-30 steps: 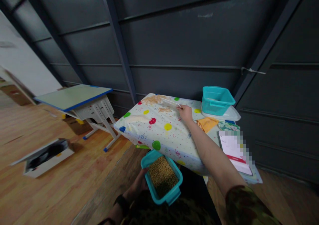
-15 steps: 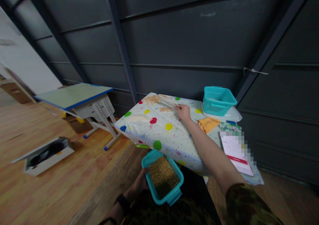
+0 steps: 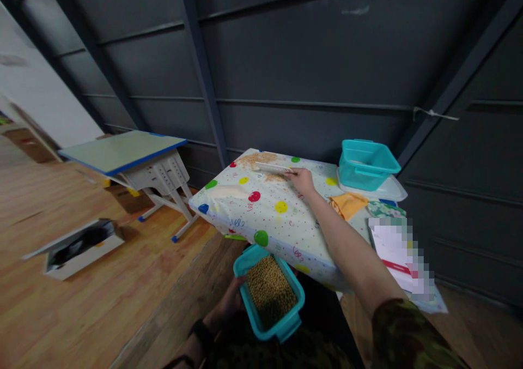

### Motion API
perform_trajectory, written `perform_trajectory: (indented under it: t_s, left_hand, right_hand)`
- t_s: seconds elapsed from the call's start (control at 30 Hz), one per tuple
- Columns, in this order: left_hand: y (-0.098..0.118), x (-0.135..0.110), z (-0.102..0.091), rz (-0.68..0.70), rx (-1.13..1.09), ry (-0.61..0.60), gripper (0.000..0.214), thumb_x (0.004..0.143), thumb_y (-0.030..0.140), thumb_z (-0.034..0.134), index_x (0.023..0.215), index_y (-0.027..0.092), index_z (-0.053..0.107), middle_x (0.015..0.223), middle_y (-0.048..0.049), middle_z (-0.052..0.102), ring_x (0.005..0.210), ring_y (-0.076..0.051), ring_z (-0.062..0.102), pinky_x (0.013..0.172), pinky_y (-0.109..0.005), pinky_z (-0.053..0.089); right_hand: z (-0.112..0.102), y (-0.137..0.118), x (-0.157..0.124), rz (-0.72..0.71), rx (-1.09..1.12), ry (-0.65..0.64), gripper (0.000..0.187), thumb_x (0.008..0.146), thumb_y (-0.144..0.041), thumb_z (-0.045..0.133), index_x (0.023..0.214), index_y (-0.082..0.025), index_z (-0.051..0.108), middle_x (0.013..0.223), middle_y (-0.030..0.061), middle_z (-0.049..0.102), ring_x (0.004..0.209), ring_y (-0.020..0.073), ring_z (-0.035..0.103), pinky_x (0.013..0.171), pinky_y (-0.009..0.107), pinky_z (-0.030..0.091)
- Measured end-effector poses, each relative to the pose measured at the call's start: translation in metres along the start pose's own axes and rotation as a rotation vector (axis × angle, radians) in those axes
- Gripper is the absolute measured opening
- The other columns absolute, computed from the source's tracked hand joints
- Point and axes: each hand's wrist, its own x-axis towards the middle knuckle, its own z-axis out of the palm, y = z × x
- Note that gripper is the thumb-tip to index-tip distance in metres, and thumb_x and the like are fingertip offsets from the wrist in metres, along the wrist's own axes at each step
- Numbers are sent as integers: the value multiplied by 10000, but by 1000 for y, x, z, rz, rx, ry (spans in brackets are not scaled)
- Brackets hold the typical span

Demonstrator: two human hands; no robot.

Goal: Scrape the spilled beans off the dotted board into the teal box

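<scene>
Against a dark panelled wall [image 3: 306,58], over wooden floor [image 3: 102,303]: a table [image 3: 265,216] under a spotted, smiley-printed cover. Off to the left, well apart, a small desk [image 3: 122,151] with a blue edge, and a white box [image 3: 77,246] lying on the boards. At the table's far right, a teal box [image 3: 365,164] sitting on a clear lid [image 3: 394,190]; nearer, a sheet of paper [image 3: 398,249] and an orange cloth [image 3: 347,204]. Just below the table's near edge, a teal tub [image 3: 284,328] full of beans [image 3: 270,291], gripped at its left side by the left hand [image 3: 231,302]. Far across the table, the right hand [image 3: 301,179], arm stretched out, pinching narrowly the near end of a white strip [image 3: 273,168] laid flat among scattered grains [image 3: 261,158].

Judging by that: press the strip's long edge flat to the cover, draw in short strokes, gather the scatter into one heap, and hold the tub level, rim snug under the table edge.

No brand or label legible; print on the paper blurred out, unreadable.
</scene>
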Motion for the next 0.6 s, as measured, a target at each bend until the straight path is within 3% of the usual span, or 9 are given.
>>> perform_trajectory:
  t_s: [0.17,0.37,0.6]
  left_hand:
    - [1,-1,-1,15,38,33,696,922,515,745,1519,200,572,1479,-178,739,1574,-426,467,1295,-639,369]
    - [0,4,-4,-6,54,34,836,838,569,805,1535,190,539,1440,-198,757,1576,-465,451,1272,-696,371]
    - [1,4,-6,-3,44,35,835,864,539,788,1551,180,479,1447,-201,753,1540,-470,500,1287,-659,359]
  right_hand:
    - [1,7,-4,74,88,40,195,836,-329,743,763,-172,831,577,-26,637,631,193,573,667,293,422]
    - [-2,0,-8,54,177,-49,210,782,-372,735,699,-182,772,588,-33,604,650,178,547,662,285,397]
    - [-13,0,-6,36,217,-99,381,755,-530,748,591,-205,635,550,-45,464,618,152,436,605,282,341]
